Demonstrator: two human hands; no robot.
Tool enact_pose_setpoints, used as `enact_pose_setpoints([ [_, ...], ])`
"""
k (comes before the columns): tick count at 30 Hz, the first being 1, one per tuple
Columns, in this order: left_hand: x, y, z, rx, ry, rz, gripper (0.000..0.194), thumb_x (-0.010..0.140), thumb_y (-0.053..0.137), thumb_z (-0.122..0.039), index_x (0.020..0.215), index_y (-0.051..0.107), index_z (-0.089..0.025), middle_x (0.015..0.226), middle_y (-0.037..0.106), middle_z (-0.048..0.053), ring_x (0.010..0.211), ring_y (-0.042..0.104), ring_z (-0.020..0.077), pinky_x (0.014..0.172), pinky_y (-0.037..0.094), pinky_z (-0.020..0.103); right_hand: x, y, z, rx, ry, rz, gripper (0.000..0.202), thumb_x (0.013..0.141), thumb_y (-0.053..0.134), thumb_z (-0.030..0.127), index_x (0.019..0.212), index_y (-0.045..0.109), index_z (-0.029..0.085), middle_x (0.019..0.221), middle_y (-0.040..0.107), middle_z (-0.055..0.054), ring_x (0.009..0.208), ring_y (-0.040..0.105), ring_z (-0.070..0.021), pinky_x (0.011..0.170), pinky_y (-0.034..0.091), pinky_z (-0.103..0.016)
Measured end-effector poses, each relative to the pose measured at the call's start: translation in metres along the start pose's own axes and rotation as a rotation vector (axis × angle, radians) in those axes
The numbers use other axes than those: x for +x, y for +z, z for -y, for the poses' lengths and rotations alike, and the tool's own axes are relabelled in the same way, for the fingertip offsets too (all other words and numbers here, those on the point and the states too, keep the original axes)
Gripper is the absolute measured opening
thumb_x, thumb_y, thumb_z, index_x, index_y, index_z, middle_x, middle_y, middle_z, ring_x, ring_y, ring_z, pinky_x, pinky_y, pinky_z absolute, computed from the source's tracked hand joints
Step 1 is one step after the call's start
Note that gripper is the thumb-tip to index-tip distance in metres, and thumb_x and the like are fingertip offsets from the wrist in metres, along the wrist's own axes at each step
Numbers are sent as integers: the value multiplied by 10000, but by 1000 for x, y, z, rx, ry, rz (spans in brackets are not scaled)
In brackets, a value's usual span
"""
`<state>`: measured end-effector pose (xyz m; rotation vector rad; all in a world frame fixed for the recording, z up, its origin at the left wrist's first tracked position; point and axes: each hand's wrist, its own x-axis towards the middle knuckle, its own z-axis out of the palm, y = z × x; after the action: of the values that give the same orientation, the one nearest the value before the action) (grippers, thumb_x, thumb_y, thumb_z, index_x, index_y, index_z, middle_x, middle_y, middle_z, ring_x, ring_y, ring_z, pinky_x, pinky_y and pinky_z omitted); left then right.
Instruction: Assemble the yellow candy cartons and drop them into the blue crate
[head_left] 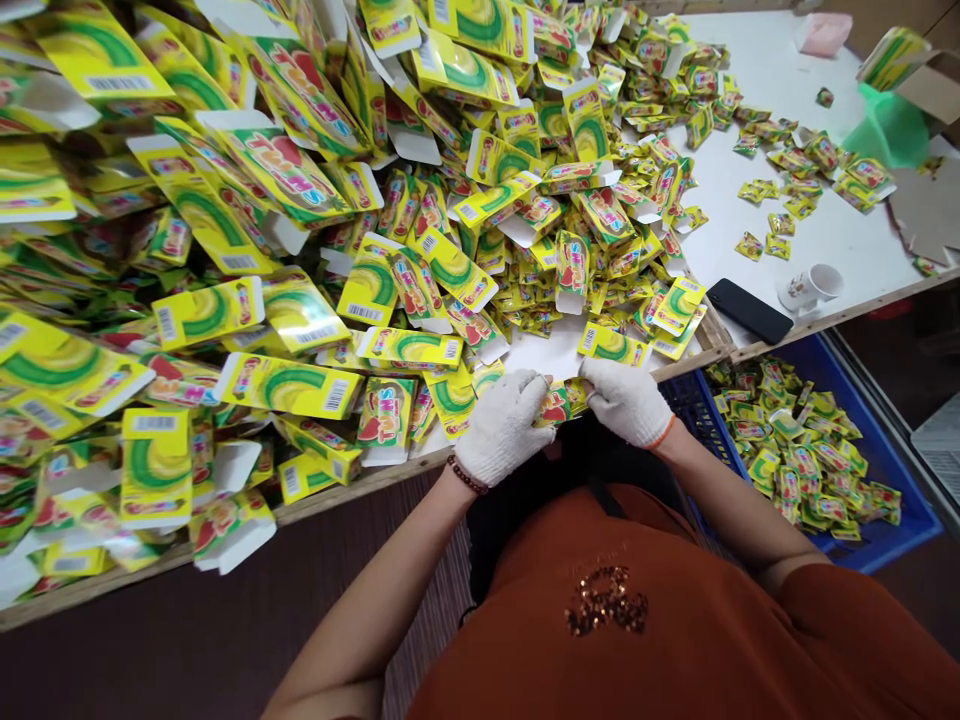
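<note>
My left hand (504, 428), in a white knit glove, is closed around a small yellow and green candy box (555, 404) at the table's front edge. My right hand (628, 402), also gloved, has its fingers curled at the right end of the same box. The fingertips hide much of that end, so I cannot make out whether its flap is open. Just beyond my hands lie flat yellow boxes (613, 344). Left of them, another box (386, 420) shows its watermelon front.
A large heap of boxes (292, 180), several with open white flaps, covers the left and middle of the table. Small wrapped candies (780, 224) are scattered at right, near a black phone (750, 310) and a white mug (810, 288). Below stands a blue crate (892, 550) of packets.
</note>
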<state>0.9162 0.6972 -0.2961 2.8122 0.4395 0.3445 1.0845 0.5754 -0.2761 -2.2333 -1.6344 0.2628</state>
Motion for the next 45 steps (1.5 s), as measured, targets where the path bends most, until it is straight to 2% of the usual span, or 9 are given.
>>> enact_pose_setpoints([
  [4,-2,4,-2,45,-64,-8,504,754,650,-252,1235,591,-111,1127,636,157,1018,606,306,881,508,419,-4,8,3,378,55,-61,126,892,509,255,952,606,202,913,672,-60,848,609,-190,763,472,-283],
  [12,-4,4,-7,160,-23,25,608,755,682,-265,1329,550,-116,1164,627,186,988,608,336,824,492,447,-1,27,-5,1156,481,95,429,680,731,438,969,519,202,714,615,38,472,542,-97,420,424,-214],
  [20,-9,24,-4,44,-58,-161,515,790,636,-281,1274,580,-115,1127,654,172,1017,621,311,863,509,420,-3,22,2,677,115,-82,156,768,644,239,910,679,184,882,686,-23,854,603,-178,808,489,-292],
  [24,-9,25,-8,53,-55,-129,569,753,655,-257,1300,574,-125,1158,650,185,1027,617,333,862,500,449,3,12,1,534,46,72,182,790,544,107,834,707,175,784,674,-6,772,588,-153,755,460,-257],
  [29,-8,16,-7,93,-103,-93,576,776,640,-261,1328,563,-114,1188,644,199,1033,619,340,864,485,461,3,-2,-4,711,83,122,221,793,609,216,970,735,176,890,727,-11,831,637,-168,782,494,-277],
  [33,-6,20,-13,32,-143,-126,584,784,647,-281,1342,558,-136,1207,639,195,1047,620,341,879,484,473,-7,-2,1,930,221,284,313,823,617,399,992,696,149,584,619,28,459,510,-99,457,393,-210],
  [40,-13,22,-29,-427,-248,-154,529,859,598,-361,1343,545,-154,1265,626,176,1197,582,328,1026,458,504,-1,-2,5,891,135,555,282,866,568,447,782,583,178,480,509,69,375,443,-69,387,312,-178],
  [42,-17,18,-28,-751,-291,-84,495,903,552,-371,1352,509,-167,1250,646,140,1196,600,276,1021,487,449,2,-2,3,840,81,466,224,851,596,400,817,606,179,571,555,53,425,448,-66,425,353,-189],
  [45,-21,17,-27,-1199,-473,-95,509,913,549,-380,1354,424,-157,1140,692,119,1039,682,227,874,571,372,0,7,4,824,122,50,243,827,643,372,987,604,193,762,623,13,562,509,-95,549,448,-233],
])
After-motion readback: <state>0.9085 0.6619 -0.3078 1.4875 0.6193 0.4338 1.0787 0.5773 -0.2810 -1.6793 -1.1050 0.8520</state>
